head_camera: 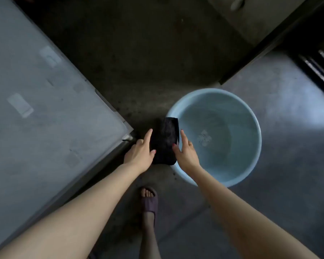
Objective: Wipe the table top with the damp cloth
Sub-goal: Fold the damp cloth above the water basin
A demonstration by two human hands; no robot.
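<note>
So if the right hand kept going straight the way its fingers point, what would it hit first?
Probably the near-left rim of the blue basin: the right hand points up the frame along the dark cloth that both hands hold. Depth is unclear, so it might pass above the rim.

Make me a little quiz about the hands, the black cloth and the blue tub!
1. True or false: the dark cloth lies spread on the table top.
2. What stands right of the cloth: A, a basin; B, a chair; C, a broom?
3. Fill in: the cloth is held between the left hand and the ____ hand.

Key: 1 false, it is held beside the table's corner; 2 A; 3 right.
</note>
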